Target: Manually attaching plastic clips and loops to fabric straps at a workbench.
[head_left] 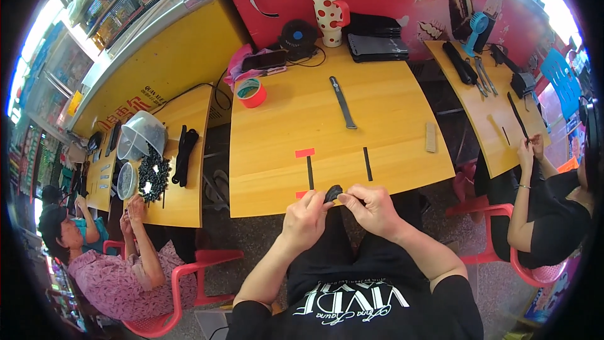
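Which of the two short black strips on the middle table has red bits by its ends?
The left black strip: red pieces sit by its ends. The right black strip has none.

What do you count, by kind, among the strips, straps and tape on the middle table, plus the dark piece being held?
Thin black strips: 2
Red tape pieces: 2
Tape roll: 1
Long dark strap: 1
Tan strip: 1
Dark piece between the left hand and right hand: 1
Total: 8

Red-spotted tumbler [328, 20] beside black fan [298, 39]; blue fan [478, 24] on right-hand table [491, 143]
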Demonstrator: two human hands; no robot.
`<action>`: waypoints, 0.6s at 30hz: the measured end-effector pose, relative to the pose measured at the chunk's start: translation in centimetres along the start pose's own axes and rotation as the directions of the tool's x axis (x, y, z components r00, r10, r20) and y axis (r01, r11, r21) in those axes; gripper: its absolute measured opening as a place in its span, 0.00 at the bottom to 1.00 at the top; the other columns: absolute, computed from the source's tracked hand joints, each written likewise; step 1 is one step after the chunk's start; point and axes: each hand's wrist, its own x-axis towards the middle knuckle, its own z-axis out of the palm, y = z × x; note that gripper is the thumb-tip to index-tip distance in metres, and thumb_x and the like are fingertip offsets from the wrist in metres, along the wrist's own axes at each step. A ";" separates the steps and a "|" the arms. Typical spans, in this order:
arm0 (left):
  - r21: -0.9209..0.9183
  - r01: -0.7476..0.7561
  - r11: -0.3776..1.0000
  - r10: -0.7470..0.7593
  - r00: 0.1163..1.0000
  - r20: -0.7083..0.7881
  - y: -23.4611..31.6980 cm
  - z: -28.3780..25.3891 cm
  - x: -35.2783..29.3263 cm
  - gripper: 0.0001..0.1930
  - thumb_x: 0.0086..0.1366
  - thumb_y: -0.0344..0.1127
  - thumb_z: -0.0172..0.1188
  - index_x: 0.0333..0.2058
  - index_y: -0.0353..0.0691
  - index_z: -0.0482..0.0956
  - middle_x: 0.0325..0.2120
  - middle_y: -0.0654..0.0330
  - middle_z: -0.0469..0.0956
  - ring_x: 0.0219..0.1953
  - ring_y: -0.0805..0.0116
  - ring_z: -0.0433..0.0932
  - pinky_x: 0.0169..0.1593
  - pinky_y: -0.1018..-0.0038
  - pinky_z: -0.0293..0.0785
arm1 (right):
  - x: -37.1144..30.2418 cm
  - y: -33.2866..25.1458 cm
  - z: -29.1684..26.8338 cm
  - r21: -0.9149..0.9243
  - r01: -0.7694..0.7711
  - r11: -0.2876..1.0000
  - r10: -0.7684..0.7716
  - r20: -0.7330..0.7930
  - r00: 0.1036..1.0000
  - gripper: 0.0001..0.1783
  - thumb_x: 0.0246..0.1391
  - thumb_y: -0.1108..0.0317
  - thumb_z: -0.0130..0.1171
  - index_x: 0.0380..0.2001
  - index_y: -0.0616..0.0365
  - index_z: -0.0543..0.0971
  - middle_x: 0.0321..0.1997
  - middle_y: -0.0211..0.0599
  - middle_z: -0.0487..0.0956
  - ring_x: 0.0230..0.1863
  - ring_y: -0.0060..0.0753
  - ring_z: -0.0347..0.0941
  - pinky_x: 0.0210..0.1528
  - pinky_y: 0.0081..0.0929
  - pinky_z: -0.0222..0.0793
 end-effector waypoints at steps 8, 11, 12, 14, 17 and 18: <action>0.328 -0.143 0.934 0.141 0.990 0.029 0.9 -0.1 0.0 0.12 0.57 0.29 0.62 0.40 0.33 0.74 0.23 0.55 0.71 0.22 0.57 0.75 0.25 0.66 0.72 | 0.1 -0.1 0.1 -0.109 0.043 0.993 -0.046 -0.029 0.999 0.14 0.54 0.66 0.64 0.19 0.60 0.75 0.16 0.44 0.71 0.16 0.40 0.69 0.18 0.33 0.59; 0.337 -0.161 0.927 0.161 0.987 0.030 0.0 0.4 -0.2 0.13 0.57 0.29 0.63 0.40 0.33 0.74 0.23 0.55 0.70 0.22 0.57 0.75 0.25 0.66 0.72 | 0.2 1.1 0.3 0.174 -0.142 0.974 0.127 0.093 0.987 0.15 0.53 0.66 0.64 0.18 0.61 0.73 0.15 0.43 0.70 0.16 0.41 0.69 0.17 0.34 0.57; 0.337 -0.161 0.928 0.160 0.987 0.031 0.1 0.5 -0.4 0.13 0.57 0.29 0.63 0.40 0.33 0.74 0.23 0.55 0.70 0.22 0.57 0.75 0.25 0.66 0.72 | 0.0 1.0 0.5 0.174 -0.143 0.974 0.128 0.092 0.987 0.15 0.53 0.66 0.64 0.18 0.61 0.73 0.15 0.43 0.70 0.16 0.41 0.69 0.17 0.34 0.57; 0.346 -0.110 0.932 0.130 0.991 -0.036 0.6 0.8 -0.6 0.11 0.58 0.28 0.61 0.39 0.33 0.75 0.23 0.54 0.72 0.23 0.56 0.76 0.25 0.66 0.72 | -0.6 0.1 1.0 -0.344 0.234 0.909 -0.285 -0.106 0.953 0.14 0.51 0.67 0.64 0.17 0.59 0.72 0.14 0.38 0.68 0.16 0.38 0.68 0.16 0.32 0.56; 0.072 0.069 0.995 -0.060 0.991 -0.118 2.3 1.1 -1.3 0.06 0.62 0.26 0.57 0.38 0.33 0.75 0.24 0.52 0.75 0.23 0.58 0.77 0.25 0.68 0.72 | -1.2 -1.0 1.4 -0.694 0.405 0.595 -0.584 -0.028 0.811 0.12 0.50 0.68 0.62 0.18 0.56 0.71 0.15 0.33 0.65 0.15 0.33 0.67 0.15 0.28 0.57; -0.111 0.179 0.978 -0.185 0.981 -0.050 2.4 0.8 -1.3 0.05 0.65 0.26 0.53 0.38 0.34 0.76 0.24 0.50 0.76 0.22 0.58 0.76 0.25 0.69 0.71 | -1.5 -0.8 1.3 -0.745 0.434 0.507 -0.628 0.026 0.778 0.12 0.49 0.67 0.61 0.18 0.54 0.71 0.16 0.31 0.64 0.15 0.30 0.66 0.15 0.26 0.58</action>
